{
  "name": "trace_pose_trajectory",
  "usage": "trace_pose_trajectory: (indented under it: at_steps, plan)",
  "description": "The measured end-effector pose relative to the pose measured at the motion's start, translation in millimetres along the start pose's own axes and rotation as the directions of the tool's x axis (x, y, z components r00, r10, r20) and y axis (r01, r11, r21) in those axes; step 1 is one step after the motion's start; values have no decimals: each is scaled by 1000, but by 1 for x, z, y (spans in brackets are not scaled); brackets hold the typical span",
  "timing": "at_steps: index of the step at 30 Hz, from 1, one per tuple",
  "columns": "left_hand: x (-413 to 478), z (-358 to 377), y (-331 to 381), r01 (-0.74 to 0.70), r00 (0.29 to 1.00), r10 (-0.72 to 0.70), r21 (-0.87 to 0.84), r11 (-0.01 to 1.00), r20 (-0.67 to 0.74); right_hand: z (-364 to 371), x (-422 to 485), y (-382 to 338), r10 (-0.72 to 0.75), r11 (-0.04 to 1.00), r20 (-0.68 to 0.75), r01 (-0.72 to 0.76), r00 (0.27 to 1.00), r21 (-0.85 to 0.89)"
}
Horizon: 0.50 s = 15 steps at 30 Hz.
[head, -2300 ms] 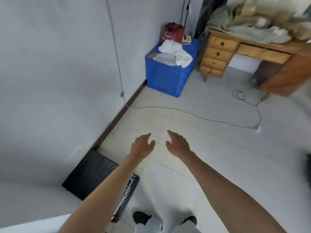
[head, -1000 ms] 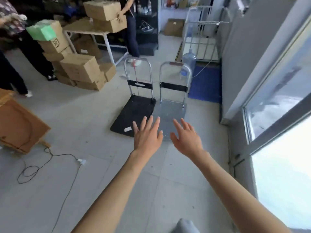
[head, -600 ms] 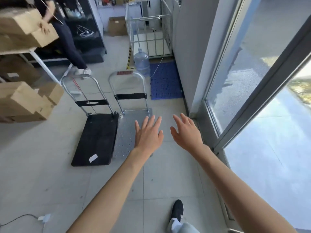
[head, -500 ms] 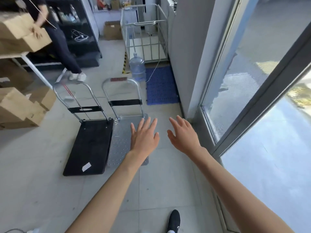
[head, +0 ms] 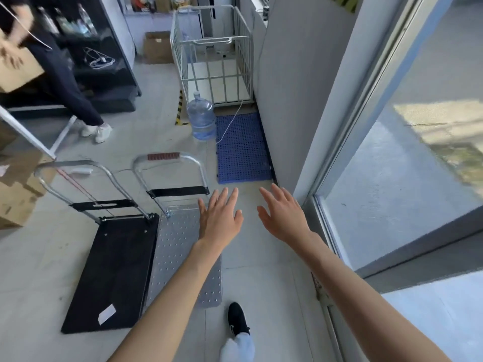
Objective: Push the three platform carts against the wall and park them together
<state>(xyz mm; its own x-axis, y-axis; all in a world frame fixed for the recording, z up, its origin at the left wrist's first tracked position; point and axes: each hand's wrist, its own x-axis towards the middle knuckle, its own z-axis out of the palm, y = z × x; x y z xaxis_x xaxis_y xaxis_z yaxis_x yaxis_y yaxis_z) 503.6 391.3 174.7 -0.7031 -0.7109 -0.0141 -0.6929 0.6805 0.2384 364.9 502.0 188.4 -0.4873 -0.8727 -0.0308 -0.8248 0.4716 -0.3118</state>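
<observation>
Both your left hand (head: 220, 222) and right hand (head: 282, 218) are open, empty; you're approaching the silver perforated-metal platform cart (head: 180, 246)—next, grasp its handle.

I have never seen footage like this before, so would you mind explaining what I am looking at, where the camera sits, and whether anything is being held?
There is no machine here. The camera is worn on a person's head, looking forward and down, so the two bare arms are the wearer's own. The left hand and right hand are open and hold nothing. On the floor lie two platform carts side by side: a black cart and a silver cart, handles upright. Beyond stand a water jug, a blue mat and a wire cage trolley. Another person stands upper left.
</observation>
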Motion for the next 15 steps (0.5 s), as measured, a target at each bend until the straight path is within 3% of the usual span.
trace_pose_trajectory:
  at_steps: [7, 15]
  plan:
    - [153, -23, -2, -55, 998, 55, 3, 998, -18, -27, 131, 17, 71, 997, -61, -71, 996, 6]
    - [325, -26, -9, -96, 995, 97, 34, 995, -34, -31, 298, 50, 60, 997, -48, -57, 997, 50]
